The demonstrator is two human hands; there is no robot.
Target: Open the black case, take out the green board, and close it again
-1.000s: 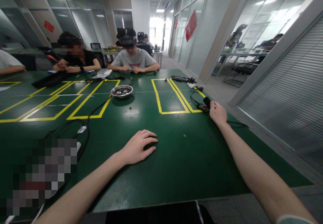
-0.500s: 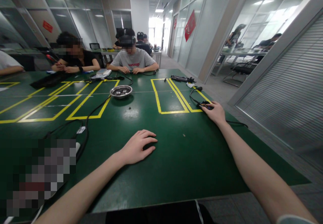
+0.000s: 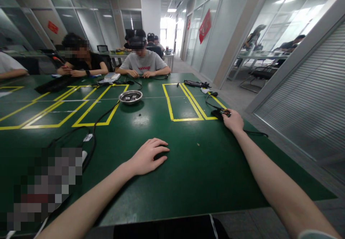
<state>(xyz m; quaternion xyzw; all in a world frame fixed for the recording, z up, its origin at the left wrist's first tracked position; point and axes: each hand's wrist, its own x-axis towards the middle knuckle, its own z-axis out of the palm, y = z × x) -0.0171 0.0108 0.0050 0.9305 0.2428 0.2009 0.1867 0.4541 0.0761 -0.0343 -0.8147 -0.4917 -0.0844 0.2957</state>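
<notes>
My left hand (image 3: 151, 156) lies flat on the green table (image 3: 172, 188), fingers spread and nothing in them. At the right edge of the table, my right hand (image 3: 234, 120) is closed, with its fingers curled around a small dark thing (image 3: 227, 113) that has orange bits. What it is cannot be made out, as the fingers cover part of it. Touching or just beside it is a black bundle (image 3: 216, 113) on the yellow tape. A black cable (image 3: 210, 103) with a thick plug-like end runs up from there.
A metal bowl (image 3: 130, 97) holding small metal parts stands mid-table. A folded black tripod-like object (image 3: 196, 83) lies at the far right. Black cable (image 3: 95, 134) crosses the left side. Yellow tape (image 3: 187, 119) marks rectangles. A co-worker (image 3: 145, 63) sits opposite.
My right hand has drawn slightly back to the right, and its fingers have curled in around the small dark thing. More of the black bundle shows. My left hand has stayed put.
</notes>
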